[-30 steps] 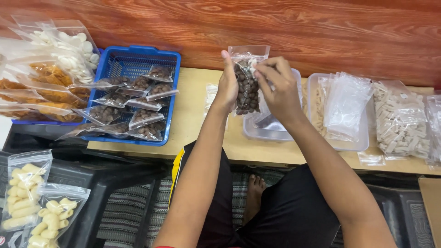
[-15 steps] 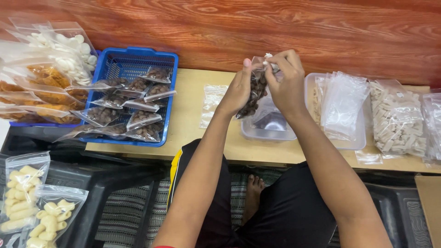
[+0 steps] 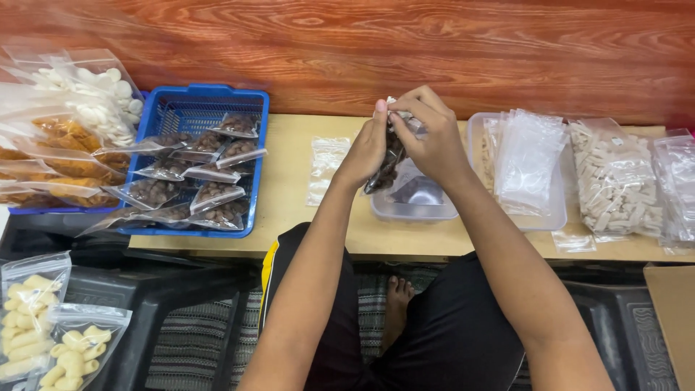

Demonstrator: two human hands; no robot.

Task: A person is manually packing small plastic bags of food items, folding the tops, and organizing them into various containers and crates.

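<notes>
Head view — left hand (image 3: 367, 148) and right hand (image 3: 433, 139) pinch snack bag (image 3: 389, 161).

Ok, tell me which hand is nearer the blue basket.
Left. The left hand is on the basket's side of the small bag both hands grip; the right hand is on the far side.

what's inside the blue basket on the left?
The blue basket holds small clear bags of dark brown pieces, piled flat and overlapping. The bags cover most of its floor, so anything beneath them cannot be seen.
</notes>
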